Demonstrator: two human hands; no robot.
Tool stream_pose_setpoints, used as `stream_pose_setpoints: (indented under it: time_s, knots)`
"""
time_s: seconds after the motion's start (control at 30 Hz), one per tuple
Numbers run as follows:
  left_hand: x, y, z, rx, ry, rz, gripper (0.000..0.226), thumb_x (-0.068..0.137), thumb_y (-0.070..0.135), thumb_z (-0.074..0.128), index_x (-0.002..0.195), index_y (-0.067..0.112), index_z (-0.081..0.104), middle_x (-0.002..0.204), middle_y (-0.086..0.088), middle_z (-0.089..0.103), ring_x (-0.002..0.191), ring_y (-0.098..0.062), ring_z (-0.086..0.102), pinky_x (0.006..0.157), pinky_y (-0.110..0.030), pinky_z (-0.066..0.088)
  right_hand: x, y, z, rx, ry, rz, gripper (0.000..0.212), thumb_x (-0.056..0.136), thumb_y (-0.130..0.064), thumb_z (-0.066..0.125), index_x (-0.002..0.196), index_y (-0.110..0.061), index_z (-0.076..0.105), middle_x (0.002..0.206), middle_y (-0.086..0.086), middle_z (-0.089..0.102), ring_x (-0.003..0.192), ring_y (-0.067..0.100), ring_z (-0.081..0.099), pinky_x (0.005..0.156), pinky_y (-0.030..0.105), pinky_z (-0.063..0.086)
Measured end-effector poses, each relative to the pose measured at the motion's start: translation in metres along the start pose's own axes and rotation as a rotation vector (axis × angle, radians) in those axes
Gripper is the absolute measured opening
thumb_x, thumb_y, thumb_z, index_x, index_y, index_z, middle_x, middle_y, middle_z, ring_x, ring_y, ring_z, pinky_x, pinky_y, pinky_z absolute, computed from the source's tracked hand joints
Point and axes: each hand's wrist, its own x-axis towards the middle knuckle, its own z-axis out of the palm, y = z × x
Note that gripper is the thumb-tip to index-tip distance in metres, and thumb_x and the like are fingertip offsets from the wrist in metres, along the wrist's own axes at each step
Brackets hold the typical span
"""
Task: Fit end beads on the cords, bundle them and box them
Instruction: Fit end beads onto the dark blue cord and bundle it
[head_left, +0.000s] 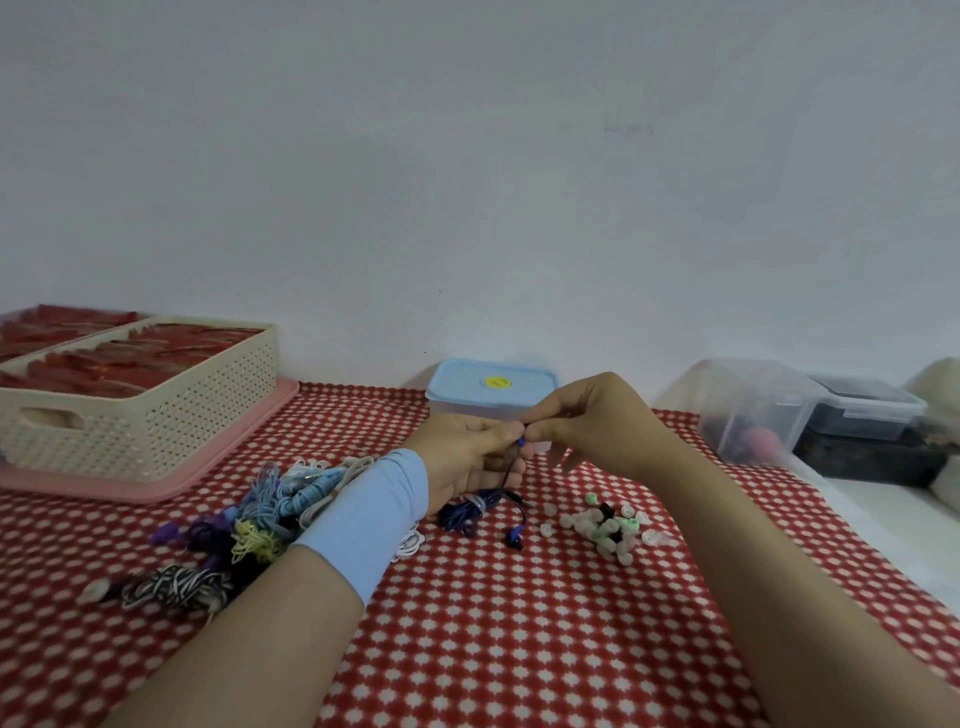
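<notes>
1. We are holding one end of the blue cord (485, 506) up over the cloth (519, 623), our left hand (467, 457) pinching it near its tip so the end is sticking out toward the other hand.
2. Our right hand (597, 421) is meeting it head-on, thumb and forefinger pressed together at that same tip; we judge a bead is being pushed on there, though the bead itself is too small to make out.
3. We are working raised and close to the eyes, which probably helps with lining up so small a fit.
4. The rest of the blue cord is hanging down from the left hand to its coil, lying on the cloth just beneath, with its other end (514, 538) trailing free beside it.
5. The beads (605, 522), pale, green and dark, are sitting in a loose heap just right of the coil, near the right hand that is doing the picking.
6. The waiting cords (249, 514) are piled under and left of the left forearm, handy to the hand that is doing the holding.
7. The basket (156, 415) of red packs is standing far left, and a lidded tub (491, 387) is just behind our hands; which one is meant for boxing we cannot tell.
8. We are judging this cord only partly fitted, with bundling not yet done.
</notes>
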Motion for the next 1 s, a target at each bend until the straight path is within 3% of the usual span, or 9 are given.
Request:
stream_pose_setpoints:
  time_s: [0.13, 0.27, 0.43, 0.63, 0.87, 1.0]
  knots:
    - [0.0, 0.002, 0.0, 0.009, -0.009, -0.007, 0.019, 0.095, 0.018, 0.062, 0.101, 0.002, 0.071, 0.082, -0.007, 0.075, 0.068, -0.011, 0.069, 0.063, -0.024, 0.058, 0.0, 0.0, -0.001, -0.004, 0.01, -0.024, 0.006, 0.087, -0.009, 0.078, 0.089, -0.013, 0.082, 0.077, 0.004, 0.078, 0.061, 0.019, 0.068, 0.061, 0.031, 0.061]
    - [0.001, 0.0, 0.0, 0.006, -0.003, -0.005, 0.021, 0.094, 0.015, 0.064, 0.104, -0.002, 0.07, 0.094, -0.013, 0.074, 0.07, -0.012, 0.069, 0.064, -0.024, 0.058, -0.001, -0.002, -0.003, -0.002, -0.046, -0.003, 0.009, 0.085, -0.01, 0.08, 0.094, -0.014, 0.082, 0.081, 0.003, 0.078, 0.066, 0.019, 0.069, 0.067, 0.036, 0.063]
    - [0.0, -0.001, 0.0, 0.0, -0.007, -0.002, 0.018, 0.092, 0.014, 0.065, 0.103, 0.001, 0.071, 0.089, -0.008, 0.075, 0.069, -0.01, 0.069, 0.062, -0.022, 0.057, -0.005, -0.003, -0.012, 0.055, -0.162, 0.069, 0.014, 0.097, -0.014, 0.067, 0.103, -0.014, 0.08, 0.093, 0.003, 0.079, 0.075, 0.021, 0.072, 0.073, 0.042, 0.064]
    - [-0.003, 0.001, 0.0, -0.004, -0.057, -0.004, 0.022, 0.091, 0.008, 0.064, 0.11, -0.003, 0.069, 0.098, -0.014, 0.074, 0.08, -0.016, 0.071, 0.065, -0.024, 0.058, -0.008, 0.003, -0.015, 0.216, -0.183, 0.136, 0.012, 0.09, -0.013, 0.074, 0.1, -0.014, 0.081, 0.096, 0.012, 0.078, 0.073, 0.021, 0.07, 0.062, 0.033, 0.059]
    - [-0.001, -0.001, 0.002, 0.036, -0.031, 0.068, 0.012, 0.09, 0.003, 0.064, 0.098, -0.001, 0.071, 0.084, -0.011, 0.074, 0.069, -0.014, 0.071, 0.061, -0.025, 0.059, -0.007, 0.005, -0.01, 0.267, -0.154, 0.154, 0.009, 0.089, -0.012, 0.074, 0.095, -0.013, 0.081, 0.089, 0.009, 0.078, 0.069, 0.019, 0.069, 0.06, 0.032, 0.059]
    - [0.0, -0.003, 0.002, 0.093, -0.014, 0.099, 0.009, 0.088, 0.003, 0.067, 0.094, 0.0, 0.073, 0.082, -0.011, 0.074, 0.072, -0.017, 0.071, 0.071, -0.032, 0.062, -0.007, 0.005, -0.01, 0.263, -0.177, 0.191, 0.01, 0.09, -0.014, 0.074, 0.096, -0.014, 0.081, 0.09, 0.008, 0.078, 0.068, 0.016, 0.069, 0.06, 0.031, 0.06]
